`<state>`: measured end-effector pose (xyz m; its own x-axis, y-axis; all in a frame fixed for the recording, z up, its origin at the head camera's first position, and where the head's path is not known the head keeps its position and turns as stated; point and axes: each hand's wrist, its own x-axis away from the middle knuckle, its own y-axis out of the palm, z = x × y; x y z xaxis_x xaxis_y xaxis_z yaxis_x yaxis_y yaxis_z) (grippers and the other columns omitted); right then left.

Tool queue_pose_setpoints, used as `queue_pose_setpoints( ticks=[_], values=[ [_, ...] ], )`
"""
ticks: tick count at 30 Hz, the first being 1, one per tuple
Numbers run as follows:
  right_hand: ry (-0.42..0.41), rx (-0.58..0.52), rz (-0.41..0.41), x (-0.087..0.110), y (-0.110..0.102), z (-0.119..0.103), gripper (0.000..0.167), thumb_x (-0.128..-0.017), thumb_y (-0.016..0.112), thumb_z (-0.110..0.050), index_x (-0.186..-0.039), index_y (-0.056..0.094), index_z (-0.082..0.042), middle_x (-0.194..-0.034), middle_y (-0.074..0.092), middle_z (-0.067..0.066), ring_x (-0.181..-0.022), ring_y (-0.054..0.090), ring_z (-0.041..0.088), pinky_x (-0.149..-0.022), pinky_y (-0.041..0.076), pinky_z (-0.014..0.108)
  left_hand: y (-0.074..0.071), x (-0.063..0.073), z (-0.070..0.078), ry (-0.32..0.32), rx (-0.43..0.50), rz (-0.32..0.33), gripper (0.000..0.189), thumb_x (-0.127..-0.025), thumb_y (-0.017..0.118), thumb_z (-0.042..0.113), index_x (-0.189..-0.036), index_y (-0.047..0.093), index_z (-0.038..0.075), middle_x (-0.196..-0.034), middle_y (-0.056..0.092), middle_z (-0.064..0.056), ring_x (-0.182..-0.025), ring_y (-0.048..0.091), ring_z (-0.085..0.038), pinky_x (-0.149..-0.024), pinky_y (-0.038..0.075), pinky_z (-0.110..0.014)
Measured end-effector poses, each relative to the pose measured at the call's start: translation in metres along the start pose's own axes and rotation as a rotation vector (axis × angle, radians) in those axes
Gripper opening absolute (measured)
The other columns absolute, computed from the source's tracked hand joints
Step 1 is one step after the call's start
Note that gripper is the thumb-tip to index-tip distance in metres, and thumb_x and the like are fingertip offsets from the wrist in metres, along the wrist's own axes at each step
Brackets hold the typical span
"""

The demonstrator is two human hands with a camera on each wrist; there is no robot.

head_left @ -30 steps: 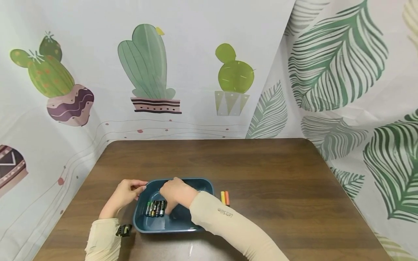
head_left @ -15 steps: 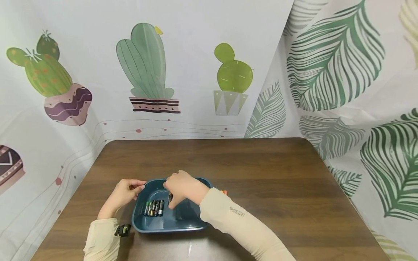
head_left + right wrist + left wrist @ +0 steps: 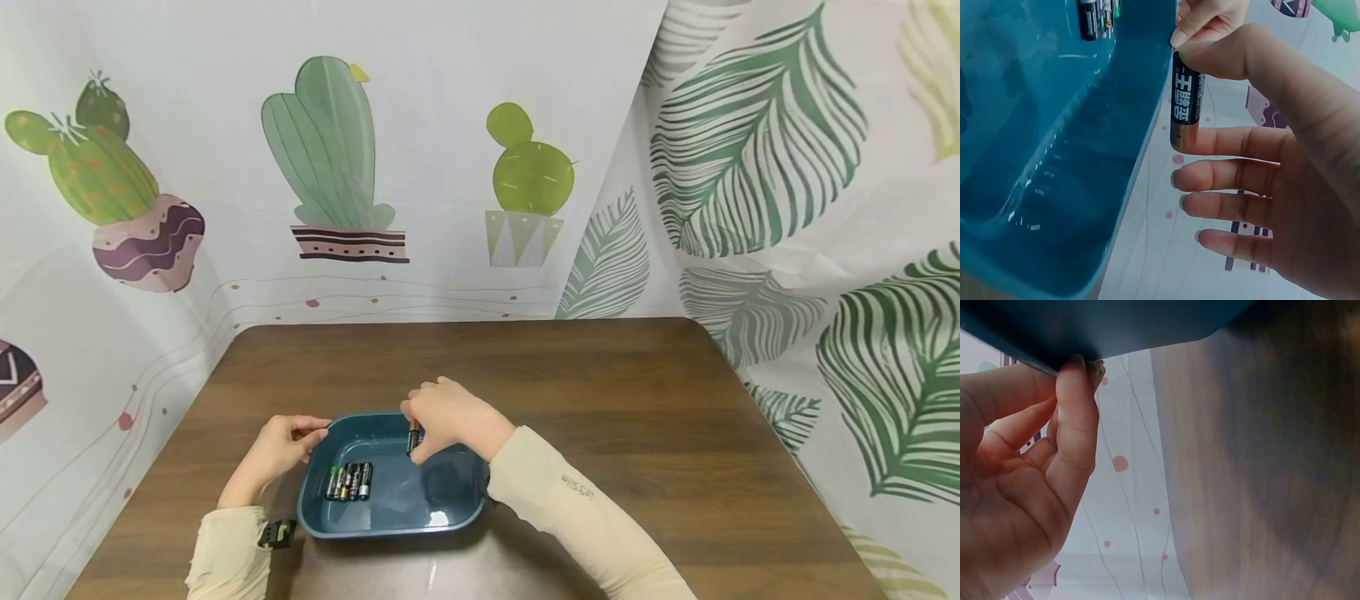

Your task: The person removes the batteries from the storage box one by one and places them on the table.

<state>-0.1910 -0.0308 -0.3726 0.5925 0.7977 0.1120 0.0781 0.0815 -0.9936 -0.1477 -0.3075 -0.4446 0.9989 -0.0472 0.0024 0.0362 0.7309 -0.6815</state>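
In the head view a dark blue tray (image 3: 397, 508) sits on the table, with a short row of batteries (image 3: 349, 482) lying side by side in its left part. My left hand (image 3: 277, 450) pinches the tray's left back corner; the left wrist view shows thumb and fingers on the rim. Above the back of the tray, my right hand (image 3: 453, 417) holds a battery upright. Seen from the right wrist, this black battery (image 3: 1185, 94) with a copper end is pinched between thumb and index finger. The other fingers are extended below it.
The brown wooden table (image 3: 600, 400) extends behind and to the right of the tray. A printed cloth (image 3: 442, 167) with cacti and leaves hangs beyond the table's back edge. The right forearm covers part of the table beside the tray's right side.
My right hand has lifted away from the battery row, up and to the right, with a battery in its fingers. The left hand keeps its hold on the rim.
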Motion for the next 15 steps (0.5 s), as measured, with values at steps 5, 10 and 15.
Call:
queue_pose_setpoints(
  ticks=[5, 10, 15],
  values=[
    [0.013, -0.005, 0.022, 0.01, 0.0, 0.009, 0.031, -0.074, 0.075, -0.047, -0.092, 0.066, -0.025, -0.09, 0.058, -0.013, -0.089, 0.054, 0.01, -0.089, 0.043, 0.033, 0.0, 0.002, 0.0, -0.014, -0.004, 0.002, 0.02, -0.089, 0.065, 0.003, -0.106, 0.069, -0.007, -0.073, 0.063, -0.008, -0.055, 0.055, -0.017, -0.052, 0.051, -0.029],
    [0.023, -0.033, 0.043, 0.02, 0.002, 0.02, 0.029, -0.074, 0.075, -0.047, -0.089, 0.064, -0.024, -0.088, 0.058, -0.012, -0.088, 0.053, 0.011, -0.088, 0.042, 0.034, 0.001, 0.001, -0.001, -0.026, -0.01, -0.001, 0.02, -0.09, 0.065, 0.003, -0.107, 0.069, -0.007, -0.076, 0.065, -0.009, -0.057, 0.056, -0.018, -0.053, 0.052, -0.03],
    [0.043, -0.088, 0.068, 0.034, 0.0, 0.032, 0.029, -0.074, 0.076, -0.044, -0.089, 0.065, -0.021, -0.091, 0.06, -0.007, -0.09, 0.053, 0.013, -0.095, 0.043, 0.04, 0.001, -0.001, -0.003, -0.029, -0.004, -0.002, 0.02, -0.09, 0.064, 0.002, -0.108, 0.069, -0.006, -0.075, 0.064, -0.008, -0.058, 0.056, -0.018, -0.053, 0.052, -0.028]
  ],
)
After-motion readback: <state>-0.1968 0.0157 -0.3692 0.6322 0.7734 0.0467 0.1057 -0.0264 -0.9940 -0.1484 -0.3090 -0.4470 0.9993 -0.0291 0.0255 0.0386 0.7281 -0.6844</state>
